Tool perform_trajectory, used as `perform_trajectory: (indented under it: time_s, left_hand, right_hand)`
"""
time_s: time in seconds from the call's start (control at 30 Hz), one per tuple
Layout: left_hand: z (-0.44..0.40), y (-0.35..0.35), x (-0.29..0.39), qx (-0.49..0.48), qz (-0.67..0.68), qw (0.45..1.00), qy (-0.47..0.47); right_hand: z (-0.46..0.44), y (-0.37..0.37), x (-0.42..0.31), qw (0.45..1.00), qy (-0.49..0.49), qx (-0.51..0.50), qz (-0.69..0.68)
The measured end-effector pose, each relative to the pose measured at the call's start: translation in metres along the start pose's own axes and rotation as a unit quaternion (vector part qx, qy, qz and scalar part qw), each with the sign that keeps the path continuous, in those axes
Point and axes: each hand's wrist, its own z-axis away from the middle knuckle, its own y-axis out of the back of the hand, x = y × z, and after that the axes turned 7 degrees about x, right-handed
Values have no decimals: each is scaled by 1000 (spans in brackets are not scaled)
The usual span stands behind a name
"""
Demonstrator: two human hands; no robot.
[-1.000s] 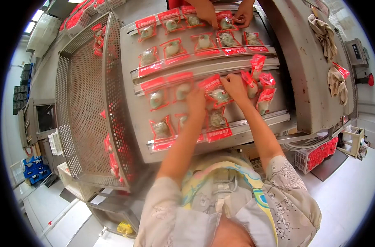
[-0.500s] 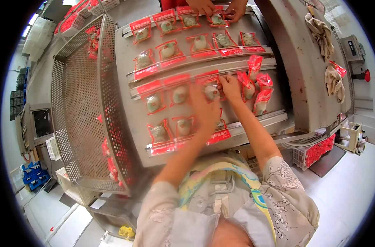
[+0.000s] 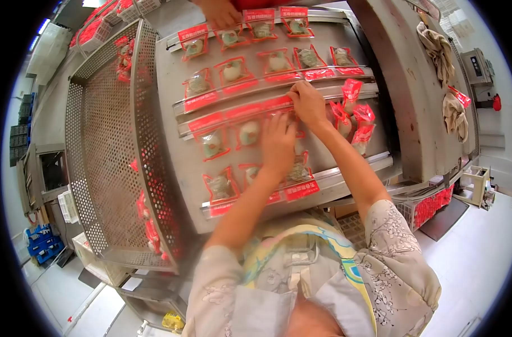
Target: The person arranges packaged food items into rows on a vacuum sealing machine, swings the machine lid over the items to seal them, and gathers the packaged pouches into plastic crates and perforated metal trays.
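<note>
My right hand [image 3: 310,106] pinches the top edge of a red-and-clear plastic pouch [image 3: 276,105] at a metal bar [image 3: 183,128] across the steel table. My left hand [image 3: 279,145] lies over the lower part of that pouch with fingers stretched out, mostly hiding its contents. To its left, a pouch holding a pale round food piece [image 3: 248,133] and another pouch [image 3: 212,144] lie along the same bar. Below are a pouch by my left forearm [image 3: 300,168] and one at the row's left end [image 3: 220,187]. Several upright, bunched pouches [image 3: 361,128] stand right of my right hand.
Across the table, another person's hand [image 3: 218,13] is over the far row of pouches. A perforated metal bin [image 3: 101,151] with some red pouches stands at left. On the right, a steel housing [image 3: 399,84] borders the table, with cloth gloves [image 3: 436,50] on it.
My left hand has come down onto the pouch, and my right hand has shifted slightly up and left along its top edge. The other person's hands have moved left along the far row.
</note>
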Motion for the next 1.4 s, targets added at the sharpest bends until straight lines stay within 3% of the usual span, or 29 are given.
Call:
perform_trajectory:
  time_s: [0.13, 0.23, 0.27, 0.33, 0.37, 0.43, 0.47, 0.57, 0.7, 0.83, 0.87, 0.97, 1.0, 1.1, 1.2, 1.3, 1.4]
  left_hand:
    - [-2, 7, 23, 21, 66, 997, 40]
    - [-12, -5, 42, 2, 185, 980, 69]
    - [-14, -15, 46, -11, 215, 972, 93]
    - [-25, -31, 58, -47, 279, 945, 165]
    - [-28, -41, 65, -42, 328, 919, 214]
    - [-34, -73, 75, -23, 417, 855, 307]
    - [-32, -92, 79, 16, 479, 804, 351]
    - [-36, -97, 90, -3, 613, 620, 490]
    - [-27, -111, 103, -11, 535, 716, 449]
    - [-40, -98, 115, 117, 322, 861, 376]
    - [-38, -99, 106, 145, 249, 904, 317]
    - [-37, -98, 93, 163, 159, 934, 274]
    - [-41, -96, 94, 221, 120, 935, 252]
    - [-34, -108, 81, 127, 363, 868, 312]
    - [-39, -99, 92, 118, 468, 793, 373]
    - [-24, -105, 76, 172, 457, 746, 452]
    - [-22, -107, 77, 222, 290, 839, 403]
  right_hand:
    - [0, 24, -12, 999, -15, -21, -35]
    - [-6, 77, -13, 988, 99, 118, 6]
    - [-11, 91, 4, 981, 98, 165, 14]
    - [-24, 117, 44, 983, 5, 182, -10]
    - [-28, 128, 66, 981, -41, 186, -25]
    - [-30, 131, 125, 983, -141, 81, -84]
    - [-24, 128, 144, 984, -158, 24, -77]
    - [-3, 123, 149, 966, -161, -82, -186]
    - [-5, 128, 141, 903, -239, -152, -323]
    - [-6, 118, 128, 874, -235, -237, -352]
    - [-3, 114, 128, 851, -250, -252, -387]
    - [-5, 121, 117, 858, -251, -264, -361]
    - [-5, 125, 113, 861, -249, -265, -356]
    - [-3, 113, 130, 809, -264, -296, -434]
    - [-3, 113, 129, 801, -286, -319, -418]
    - [2, 103, 132, 810, -280, -291, -425]
    - [6, 96, 130, 824, -279, -281, -406]
